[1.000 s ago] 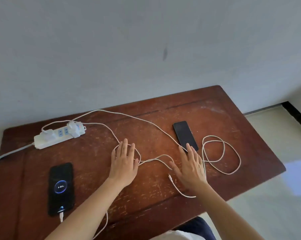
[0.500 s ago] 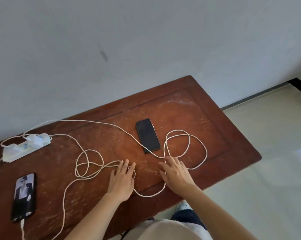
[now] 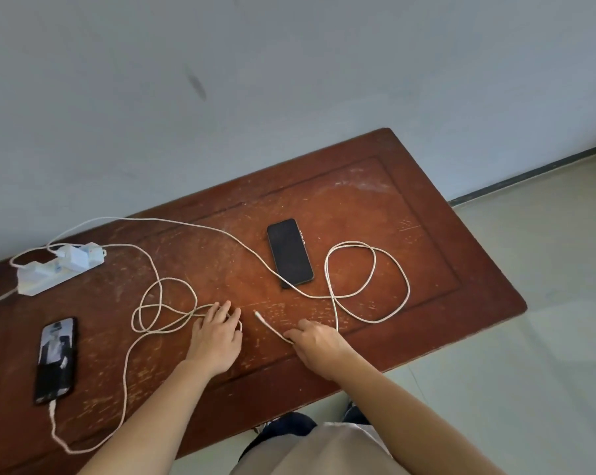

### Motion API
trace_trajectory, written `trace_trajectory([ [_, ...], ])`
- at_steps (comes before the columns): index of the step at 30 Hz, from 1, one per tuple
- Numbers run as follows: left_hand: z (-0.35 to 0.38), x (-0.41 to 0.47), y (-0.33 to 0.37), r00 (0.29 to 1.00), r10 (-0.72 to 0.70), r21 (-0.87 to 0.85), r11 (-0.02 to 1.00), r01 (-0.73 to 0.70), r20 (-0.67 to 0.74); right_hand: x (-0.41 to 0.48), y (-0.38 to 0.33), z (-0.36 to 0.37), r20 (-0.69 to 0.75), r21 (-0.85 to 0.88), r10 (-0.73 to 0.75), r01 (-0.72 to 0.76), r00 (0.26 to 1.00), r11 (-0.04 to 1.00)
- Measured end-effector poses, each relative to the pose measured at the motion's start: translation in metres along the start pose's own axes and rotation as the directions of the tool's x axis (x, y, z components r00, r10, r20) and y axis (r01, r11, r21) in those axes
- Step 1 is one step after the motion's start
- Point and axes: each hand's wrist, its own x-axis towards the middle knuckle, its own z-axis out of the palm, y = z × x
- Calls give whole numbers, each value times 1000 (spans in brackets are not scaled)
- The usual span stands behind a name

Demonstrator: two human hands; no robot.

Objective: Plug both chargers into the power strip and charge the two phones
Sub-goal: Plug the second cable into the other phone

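Now the right hand (image 3: pixel 318 344) has closed its fingertips on the free cable (image 3: pixel 368 293) just behind its connector tip (image 3: pixel 257 314), which is lifted clear and points up-left toward the left hand; half a second ago that stretch of cable lay slack on the table under both hands. The left hand (image 3: pixel 217 337) lies flat with fingers loosely spread, grasping nothing, on a strand of the other cable (image 3: pixel 152 303), much as before. Whether the right thumb presses the cable cannot be seen, since the fingers hide it.

Left of the hands, the lit phone (image 3: pixel 55 359) lies on the wooden table (image 3: pixel 443 275) with its cable plugged in at the near end; its screen picture is too blurred to read. Farther back, the dark phone (image 3: pixel 290 252) lies unplugged between the hands and the wall, with the free cable running along its near edge and looping twice to its right. At the far left, the power strip (image 3: pixel 58 269) carries both white chargers (image 3: pixel 72 256); its own cord is cut off by the frame edge.
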Motion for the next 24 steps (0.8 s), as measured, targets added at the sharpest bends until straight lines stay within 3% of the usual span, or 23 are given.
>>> trace_trajectory([
  [6,-36,35,36,963,-49,-192,981,-3,-265,-19,35,-24,-25,9,266,-266,964,964],
  [10,-61,66,80,952,-91,-326,945,-10,-292,-38,46,-26,-31,64,441,-439,897,896],
  [13,-68,89,109,964,-70,-302,953,-11,-256,-53,47,-23,-59,185,555,-538,830,823],
  [19,-68,124,150,964,-233,-177,962,209,-127,-72,45,-23,-231,463,664,-519,711,718],
  [24,-63,137,159,926,-368,-257,906,336,-87,-73,45,-23,-300,566,696,-465,652,681],
])
